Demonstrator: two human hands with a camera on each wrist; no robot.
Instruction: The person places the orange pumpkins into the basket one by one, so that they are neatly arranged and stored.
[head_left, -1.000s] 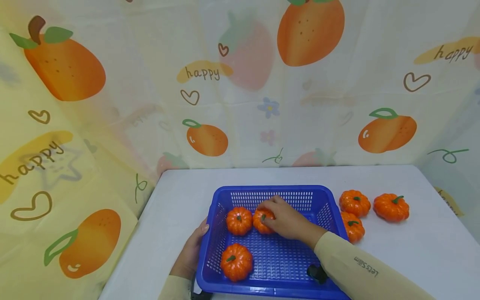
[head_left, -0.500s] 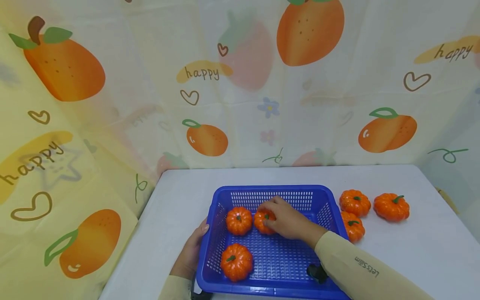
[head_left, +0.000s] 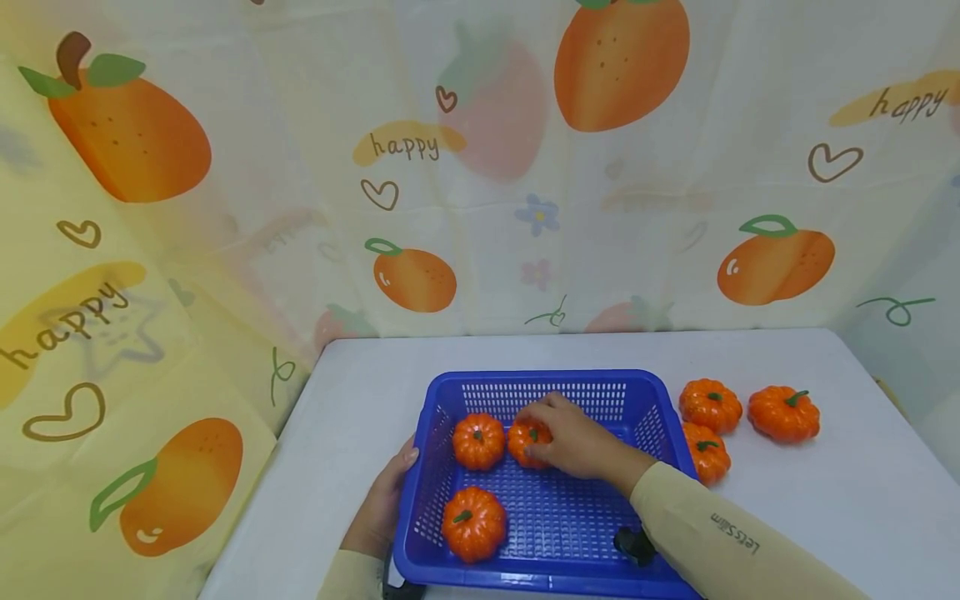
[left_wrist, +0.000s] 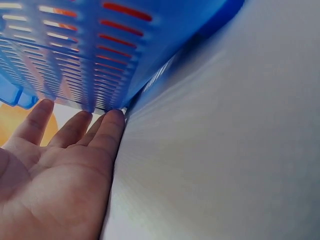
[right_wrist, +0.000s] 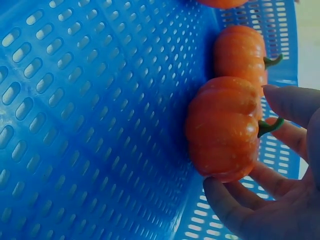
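My right hand (head_left: 573, 437) reaches into the blue plastic basket (head_left: 525, 578) with fingers and thumb curled round a small orange pumpkin (head_left: 527, 442). In the right wrist view this pumpkin (right_wrist: 222, 130) has a green stem, and one fingertip touches its lower side. Close beside it sits a second pumpkin (head_left: 478, 442); a third pumpkin (head_left: 474, 525) lies at the basket's near left. At the basket's left side is my left hand (head_left: 378, 504), its fingers extended. The left wrist view shows those fingertips (left_wrist: 114, 117) against the slotted outer wall, low near the table.
Right of the basket, three more pumpkins rest on the white table (head_left: 795, 517): a back one (head_left: 710, 407), one partly behind the basket rim (head_left: 707, 454) and one farther right (head_left: 783, 414). A fruit-printed cloth (head_left: 495, 250) hangs behind. A black object (head_left: 634, 546) shows by the right sleeve.
The pumpkin under my right hand has shifted very slightly right, with its stem now showing more upright. The left hand, the basket and the other pumpkins stay put.
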